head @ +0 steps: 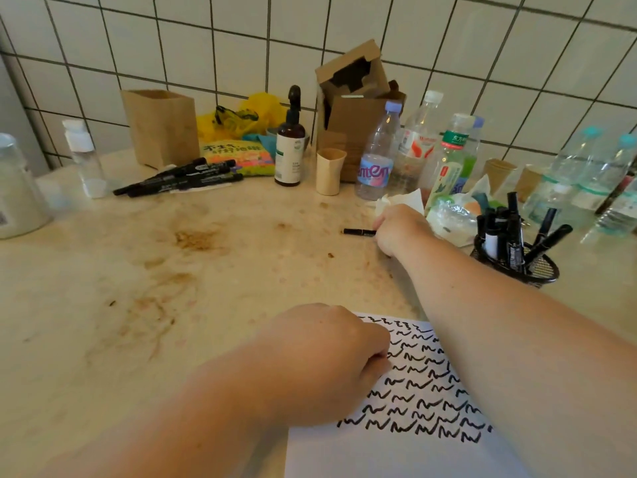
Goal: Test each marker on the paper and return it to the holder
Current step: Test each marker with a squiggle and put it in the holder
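Closest, at 5 o'clock, a white paper lies on the stained worktop, and black wiggly lines cover its top half. The left hand rests on the left edge of the paper with its fingers curled into a loose fist; I cannot tell if anything is inside it. The right arm goes over the paper toward 1 o'clock. There the right hand is down on the worktop with its fingers closed on one end of a black marker, which lies flat and points to the left. Just to the right of that hand, at 2 o'clock, stands a black mesh holder with many black markers sticking up out of it. Behind the hand are crumpled tissue and plastic bottles. Farther back, at 12 o'clock, stand a small cream cup, a brown pump bottle and open cardboard boxes by the tiled wall. At 10 o'clock a bunch of black markers lies flat on the worktop, well apart from the holder, in front of a brown paper bag.
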